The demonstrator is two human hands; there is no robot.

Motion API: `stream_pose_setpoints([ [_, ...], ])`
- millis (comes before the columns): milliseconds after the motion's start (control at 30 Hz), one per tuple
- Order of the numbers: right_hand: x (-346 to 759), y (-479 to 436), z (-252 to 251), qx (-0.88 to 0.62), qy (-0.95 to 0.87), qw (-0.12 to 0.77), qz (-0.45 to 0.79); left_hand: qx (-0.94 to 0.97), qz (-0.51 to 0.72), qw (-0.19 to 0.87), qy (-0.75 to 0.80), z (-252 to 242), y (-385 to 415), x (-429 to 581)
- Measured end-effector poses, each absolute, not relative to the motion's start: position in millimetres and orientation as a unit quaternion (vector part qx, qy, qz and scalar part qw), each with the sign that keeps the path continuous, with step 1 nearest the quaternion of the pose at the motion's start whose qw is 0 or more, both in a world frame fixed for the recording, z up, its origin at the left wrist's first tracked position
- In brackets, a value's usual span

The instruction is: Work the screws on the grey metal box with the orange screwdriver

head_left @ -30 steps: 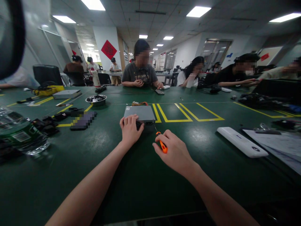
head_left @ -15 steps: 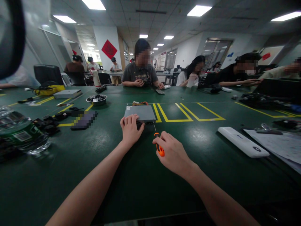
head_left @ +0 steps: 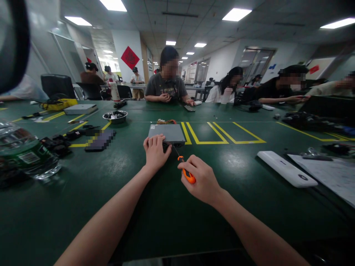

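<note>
A grey computer power supply [head_left: 170, 132] lies flat on the green table, a bundle of coloured wires [head_left: 166, 121] behind it. My left hand [head_left: 155, 152] grips its near left corner, fingers on the top and thumb against the front side. In my right hand [head_left: 198, 176] is a screwdriver [head_left: 188, 175] with an orange and black handle. Its thin shaft points up and left at the power supply's front side, beside my left thumb. Whether the tip touches the case or a screw is too small to tell.
A metal bowl [head_left: 115, 116] with small dark items stands behind on the left, near a pixelated dark phone-like object [head_left: 100, 140]. A large water bottle [head_left: 26, 153] is at the left. A white device [head_left: 285, 168] and clipboard [head_left: 318, 166] lie right. Several people sit beyond.
My right hand has shifted the screwdriver left, so its tip moves from the power supply's right front corner toward the middle of the front side. My left hand keeps its hold.
</note>
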State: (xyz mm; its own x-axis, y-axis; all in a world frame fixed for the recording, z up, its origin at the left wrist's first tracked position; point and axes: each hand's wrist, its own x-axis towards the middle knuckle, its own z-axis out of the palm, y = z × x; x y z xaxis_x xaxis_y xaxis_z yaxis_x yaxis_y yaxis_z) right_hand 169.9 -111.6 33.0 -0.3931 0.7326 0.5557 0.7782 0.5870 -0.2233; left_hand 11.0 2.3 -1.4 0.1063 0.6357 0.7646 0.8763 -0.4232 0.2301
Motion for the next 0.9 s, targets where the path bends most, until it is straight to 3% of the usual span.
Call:
stream_pose_setpoints([
  [900, 167.0, -105.5, 31.3, -0.464, -0.823, 0.328, -0.032, -0.732, -0.42, 0.134, -0.519, -2.0, 2.7, 11.1],
])
